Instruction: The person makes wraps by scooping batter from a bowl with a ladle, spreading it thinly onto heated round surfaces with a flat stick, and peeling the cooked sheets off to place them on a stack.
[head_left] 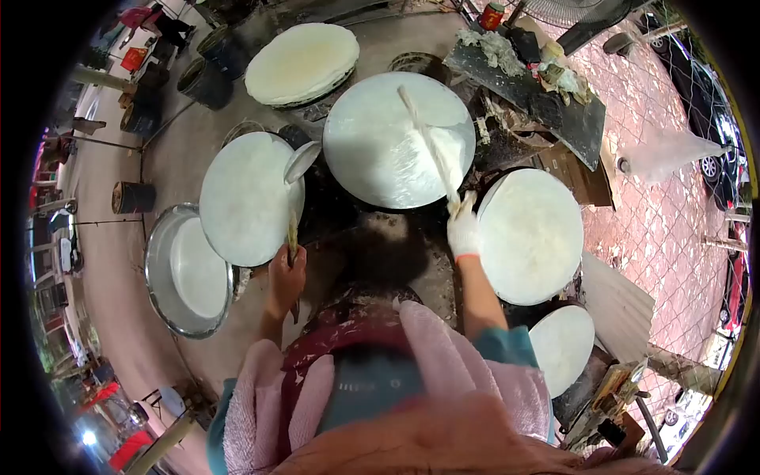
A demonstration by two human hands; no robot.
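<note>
Pale floor (pixel 111 309) lay around the pan (pixel 388 207). Across its wet white layer (pixel 372 131), the gloved right hand (pixel 464 228) gripped the stick (pixel 427 141); left-hand fingers (pixel 297 263) clasped the ladle (pixel 301 163). Light, level strokes probably suited an even layer.

Grey-brown floor (pixel 111 317) spans the left with dark buckets (pixel 204 84) on it, chain-link fence (pixel 673 103) borders pinkish paving (pixel 657 237) and parked cars (pixel 701 111) right, fan (pixel 566 9) up top, bright light (pixel 89 437) lower left.
</note>
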